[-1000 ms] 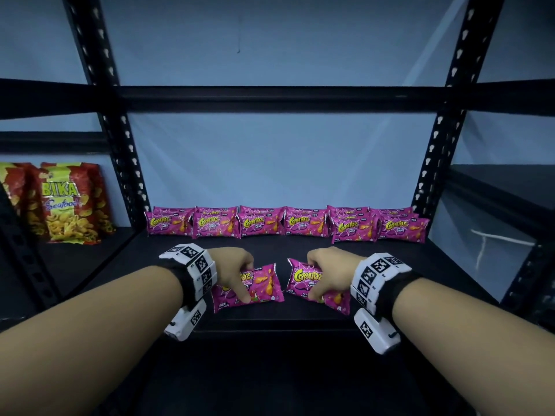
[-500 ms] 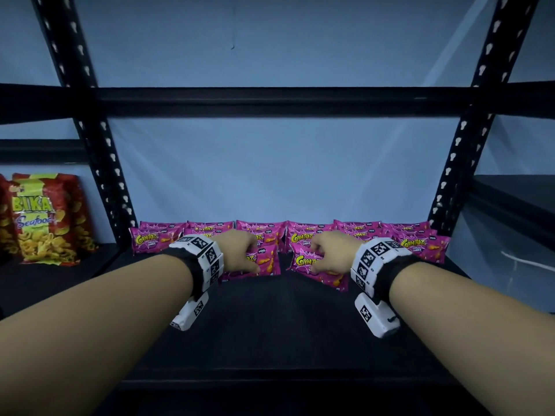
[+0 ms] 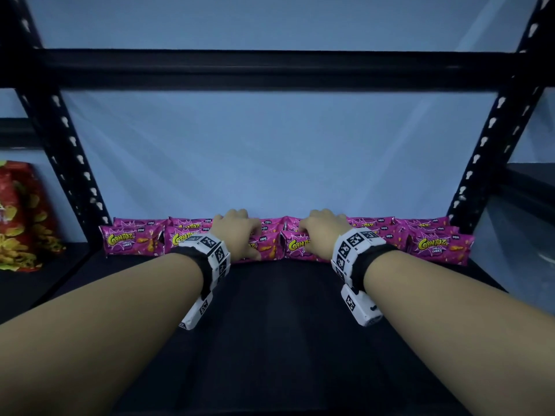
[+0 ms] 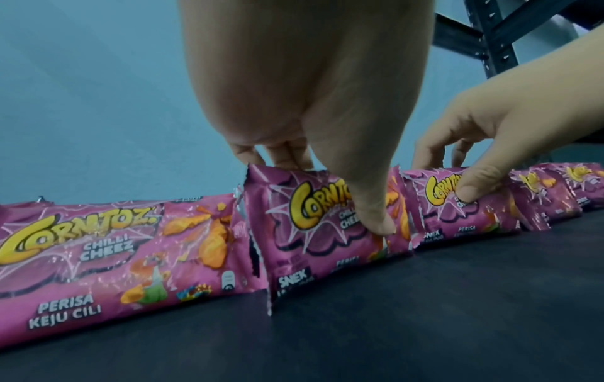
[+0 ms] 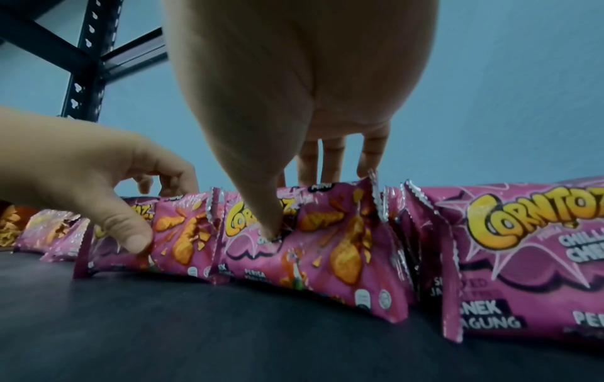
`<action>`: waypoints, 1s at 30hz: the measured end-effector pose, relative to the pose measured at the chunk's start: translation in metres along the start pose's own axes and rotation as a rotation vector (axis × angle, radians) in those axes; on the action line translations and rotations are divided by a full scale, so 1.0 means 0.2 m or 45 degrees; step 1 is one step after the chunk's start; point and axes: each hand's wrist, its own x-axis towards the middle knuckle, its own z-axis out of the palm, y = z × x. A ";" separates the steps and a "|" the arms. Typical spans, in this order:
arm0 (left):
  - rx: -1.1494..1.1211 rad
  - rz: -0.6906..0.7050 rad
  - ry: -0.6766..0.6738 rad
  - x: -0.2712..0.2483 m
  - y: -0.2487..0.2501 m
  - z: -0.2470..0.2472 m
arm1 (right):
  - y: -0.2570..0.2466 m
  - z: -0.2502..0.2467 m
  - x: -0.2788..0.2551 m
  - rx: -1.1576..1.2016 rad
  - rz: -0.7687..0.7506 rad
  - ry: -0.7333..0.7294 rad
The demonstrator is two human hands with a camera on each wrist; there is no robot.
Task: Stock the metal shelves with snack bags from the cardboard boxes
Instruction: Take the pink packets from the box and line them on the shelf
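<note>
Left hand [image 3: 235,232] pinches a pink bag [image 4: 326,232], thumb on its front, fingers behind its top edge. Right hand [image 3: 322,231] pinches the neighbouring bag [image 5: 310,248] likewise. Both bags stand upright at 12 o'clock in a row of pink bags [image 3: 132,240] reading "CORNTOZ CHILLI CHEEZ", "MINI", "PERISA KEJU CILI". The dark shelf [image 3: 276,340] toward 6 o'clock lies bare. A red bag [image 3: 21,217] stands at 9 o'clock.

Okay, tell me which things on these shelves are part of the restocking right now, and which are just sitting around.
In use:
left hand pinching a pink Corntoz bag
right hand pinching another pink bag
black shelf

Just there:
red snack bag on the neighbouring shelf
</note>
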 end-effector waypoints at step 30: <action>-0.501 -0.194 0.134 -1.17 0.09 0.06 | -0.55 0.17 -0.95 0.663 -0.003 0.213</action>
